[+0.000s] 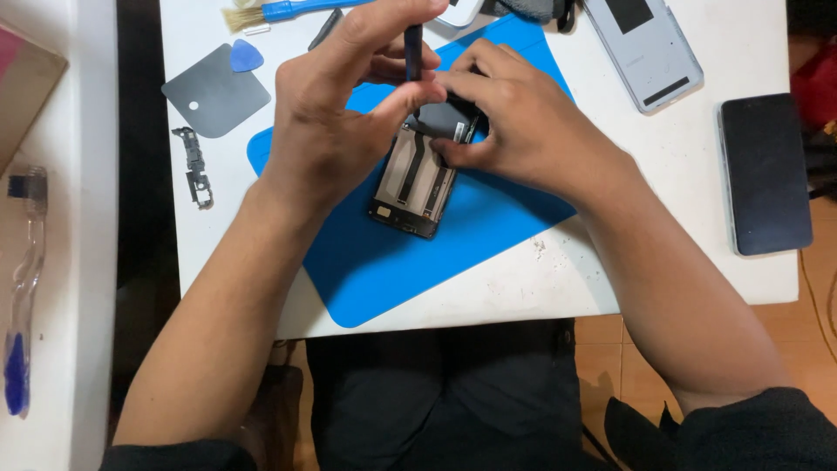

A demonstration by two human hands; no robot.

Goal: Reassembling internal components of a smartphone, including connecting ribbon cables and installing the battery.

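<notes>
Trainee: Forearms come in from the bottom edge, nearest the camera. What is held where they meet?

Technician: An opened phone [417,179] lies back-side up on the blue work mat [392,262], near the mat's middle. The left hand [336,113] pinches a dark, thin tool [413,48] between thumb and fingers, tip pointed down at the phone's upper end. The right hand [514,122] is pressed together, fingertips bearing on the phone's upper right corner.

Trainee: How should the operator do this well?

Technician: Judging from the grip: keep the tool upright, apply light pressure, and let the right hand pin the chassis so it cannot slide on the mat. The ribbon cables down the middle look fragile; the tip should stay clear of them.

Trainee: Count of surrounding parts?

Technician: One blue pick [246,56], touching one dark grey sheet [215,90]. One small black bracket [193,166] beside the mat. One brush [279,12] at the top edge. One grey back cover [645,48] and one dark screen panel [765,174], well apart on the right of the white table [523,288]. One toothbrush [22,288] on the far-left surface.
</notes>
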